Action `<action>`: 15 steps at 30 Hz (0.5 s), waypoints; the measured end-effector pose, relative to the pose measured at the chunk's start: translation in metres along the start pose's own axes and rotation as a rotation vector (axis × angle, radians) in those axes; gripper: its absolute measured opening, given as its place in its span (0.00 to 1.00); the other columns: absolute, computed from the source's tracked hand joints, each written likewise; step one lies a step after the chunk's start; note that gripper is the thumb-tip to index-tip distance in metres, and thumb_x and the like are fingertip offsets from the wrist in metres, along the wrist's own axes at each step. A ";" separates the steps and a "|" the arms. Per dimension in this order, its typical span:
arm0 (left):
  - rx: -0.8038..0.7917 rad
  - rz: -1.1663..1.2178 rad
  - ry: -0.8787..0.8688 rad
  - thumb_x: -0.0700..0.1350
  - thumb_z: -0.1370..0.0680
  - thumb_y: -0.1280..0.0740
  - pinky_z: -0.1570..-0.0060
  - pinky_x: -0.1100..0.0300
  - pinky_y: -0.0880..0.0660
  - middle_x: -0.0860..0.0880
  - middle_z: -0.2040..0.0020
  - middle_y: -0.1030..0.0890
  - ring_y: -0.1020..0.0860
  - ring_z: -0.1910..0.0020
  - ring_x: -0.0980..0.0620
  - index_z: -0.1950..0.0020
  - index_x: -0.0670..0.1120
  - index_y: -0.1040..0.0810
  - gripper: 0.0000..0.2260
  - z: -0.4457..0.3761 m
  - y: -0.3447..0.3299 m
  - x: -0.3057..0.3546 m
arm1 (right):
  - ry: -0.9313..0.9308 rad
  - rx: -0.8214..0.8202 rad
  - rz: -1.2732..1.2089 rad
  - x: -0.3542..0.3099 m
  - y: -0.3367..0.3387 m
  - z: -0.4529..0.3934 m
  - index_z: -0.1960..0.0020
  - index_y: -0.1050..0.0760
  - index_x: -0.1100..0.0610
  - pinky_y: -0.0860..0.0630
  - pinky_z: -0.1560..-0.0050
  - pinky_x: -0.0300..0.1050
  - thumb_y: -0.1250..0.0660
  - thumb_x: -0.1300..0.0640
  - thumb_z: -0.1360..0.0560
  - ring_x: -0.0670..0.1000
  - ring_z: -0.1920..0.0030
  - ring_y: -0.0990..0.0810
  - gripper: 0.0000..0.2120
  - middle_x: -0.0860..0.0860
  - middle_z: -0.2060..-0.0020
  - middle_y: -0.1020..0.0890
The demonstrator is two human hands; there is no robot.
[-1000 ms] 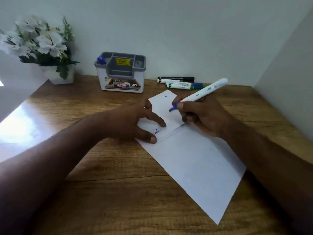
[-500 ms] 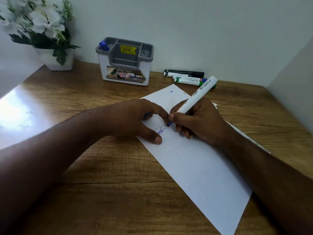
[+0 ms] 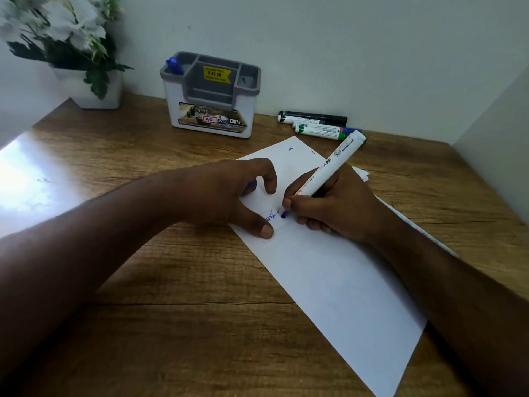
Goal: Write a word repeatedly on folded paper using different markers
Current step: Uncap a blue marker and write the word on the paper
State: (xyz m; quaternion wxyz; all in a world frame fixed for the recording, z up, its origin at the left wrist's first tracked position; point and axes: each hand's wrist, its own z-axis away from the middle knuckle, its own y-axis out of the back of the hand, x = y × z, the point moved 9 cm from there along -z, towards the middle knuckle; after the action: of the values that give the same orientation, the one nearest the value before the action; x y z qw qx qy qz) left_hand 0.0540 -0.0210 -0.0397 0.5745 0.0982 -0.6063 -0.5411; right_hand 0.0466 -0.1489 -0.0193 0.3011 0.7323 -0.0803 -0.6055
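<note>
A white folded paper (image 3: pixel 329 282) lies slantwise on the wooden desk (image 3: pixel 143 325). My right hand (image 3: pixel 337 204) grips a white marker (image 3: pixel 332 167) with a blue tip, and the tip touches the paper just right of some small blue writing (image 3: pixel 271 216). My left hand (image 3: pixel 217 193) rests on the paper's left edge, its thumb pressing beside the writing. Its curled fingers close over a small blue piece (image 3: pixel 252 183), seemingly the marker's cap. Black, blue and green markers (image 3: pixel 315 123) lie by the back wall.
A grey and white desk organiser (image 3: pixel 211 96) stands at the back with a blue pen (image 3: pixel 174 65) in its left slot. A potted white-flowered plant (image 3: pixel 71 44) fills the back left corner. Walls close off the back and right side. Glare marks the desk's left.
My right hand came down and left from above the paper, and the marker tip now touches the sheet beside the writing. The view has moved closer. My left hand keeps pressing the paper.
</note>
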 end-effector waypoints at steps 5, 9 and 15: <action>0.001 -0.002 0.004 0.62 0.39 0.25 0.64 0.65 0.32 0.60 0.52 0.29 0.29 0.56 0.60 0.50 0.66 0.34 0.24 0.000 -0.001 0.000 | 0.009 0.016 -0.007 -0.003 0.001 0.000 0.62 0.18 0.61 0.27 0.78 0.41 0.27 0.60 0.29 0.51 0.78 0.24 0.05 0.58 0.73 0.19; -0.001 -0.022 0.010 0.63 0.40 0.26 0.65 0.64 0.32 0.59 0.52 0.29 0.29 0.56 0.59 0.50 0.64 0.33 0.24 -0.001 0.000 0.001 | 0.015 0.023 -0.010 -0.003 0.002 0.000 0.64 0.18 0.61 0.29 0.79 0.41 0.27 0.61 0.29 0.51 0.78 0.25 0.06 0.59 0.74 0.19; -0.021 -0.034 0.021 0.64 0.41 0.28 0.65 0.63 0.33 0.59 0.51 0.30 0.29 0.56 0.59 0.52 0.62 0.32 0.23 0.001 -0.001 0.001 | -0.037 0.139 -0.161 0.003 0.016 0.002 0.66 0.20 0.63 0.34 0.81 0.33 0.28 0.65 0.29 0.45 0.83 0.29 0.07 0.50 0.80 0.23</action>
State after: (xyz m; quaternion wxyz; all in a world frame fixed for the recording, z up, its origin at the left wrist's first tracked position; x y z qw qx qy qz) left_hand 0.0526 -0.0217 -0.0397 0.5724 0.1083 -0.5929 -0.5561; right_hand 0.0499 -0.1639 -0.0128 0.1982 0.7441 -0.0687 -0.6343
